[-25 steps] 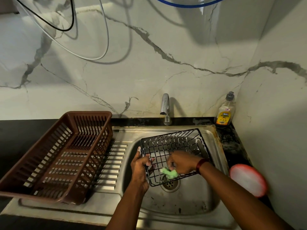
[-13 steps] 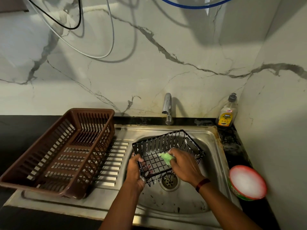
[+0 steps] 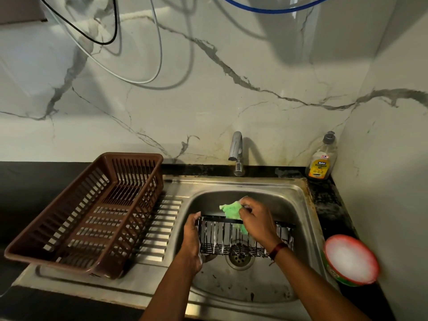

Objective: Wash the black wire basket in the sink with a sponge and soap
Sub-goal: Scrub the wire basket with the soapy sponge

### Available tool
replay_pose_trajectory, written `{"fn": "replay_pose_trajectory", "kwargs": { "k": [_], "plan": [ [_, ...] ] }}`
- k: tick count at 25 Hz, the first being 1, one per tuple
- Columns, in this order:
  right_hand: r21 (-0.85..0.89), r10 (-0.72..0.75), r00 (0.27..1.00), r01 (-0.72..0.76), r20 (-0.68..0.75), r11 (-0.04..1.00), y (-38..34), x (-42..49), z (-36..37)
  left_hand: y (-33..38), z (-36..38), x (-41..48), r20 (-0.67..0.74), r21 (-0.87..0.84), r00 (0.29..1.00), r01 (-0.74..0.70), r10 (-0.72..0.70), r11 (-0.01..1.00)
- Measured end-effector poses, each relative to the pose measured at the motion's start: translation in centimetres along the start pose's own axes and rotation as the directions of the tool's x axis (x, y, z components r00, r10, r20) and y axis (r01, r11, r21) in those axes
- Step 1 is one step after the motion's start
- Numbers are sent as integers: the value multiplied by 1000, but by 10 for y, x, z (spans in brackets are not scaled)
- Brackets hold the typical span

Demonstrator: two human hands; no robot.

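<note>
A brown plastic dish rack [image 3: 92,212] sits on the ribbed drainboard at far left; next, the left hand [image 3: 191,237] has its fingers curled round the left end of the black wire basket [image 3: 222,237], thumb at the top corner; the basket is held in the steel sink [image 3: 301,205], over the drain [image 3: 239,259], its barred side streaked with white foam; the right hand [image 3: 257,221], fingers bunched together, pinches a green sponge [image 3: 230,209] against the basket's top rail; behind stands the tap [image 3: 236,151]; a dishwash bottle [image 3: 321,158] occupies the back right corner; a foam-filled bowl [image 3: 349,260] rests on the counter at right.
</note>
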State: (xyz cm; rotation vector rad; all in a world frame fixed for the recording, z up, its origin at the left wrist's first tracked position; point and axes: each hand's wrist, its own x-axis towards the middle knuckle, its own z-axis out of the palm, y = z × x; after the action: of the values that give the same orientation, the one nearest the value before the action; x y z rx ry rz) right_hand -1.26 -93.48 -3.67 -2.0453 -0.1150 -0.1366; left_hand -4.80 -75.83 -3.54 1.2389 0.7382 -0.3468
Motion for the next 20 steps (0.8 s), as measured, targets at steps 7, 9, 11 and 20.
{"fn": "replay_pose_trajectory", "kwargs": {
  "k": [7, 9, 11, 20],
  "plan": [
    [205, 138, 990, -142, 37, 968, 0, 11, -29, -13, 5, -6, 77, 172, 972, -231, 221, 958],
    [241, 146, 989, -148, 29, 959, 2, 13, -37, -21, 3, 8, 102, 283, 962, -271, 252, 920],
    [257, 159, 987, -162, 35, 953, 2, 13, -40, -24, 3, 16, 87, 344, 964, -266, 252, 900],
    [335, 104, 992, -120, 67, 935, -8, 22, -46, -17, 6, 33, 4, 228, 951, -302, 309, 926]
  ]
}}
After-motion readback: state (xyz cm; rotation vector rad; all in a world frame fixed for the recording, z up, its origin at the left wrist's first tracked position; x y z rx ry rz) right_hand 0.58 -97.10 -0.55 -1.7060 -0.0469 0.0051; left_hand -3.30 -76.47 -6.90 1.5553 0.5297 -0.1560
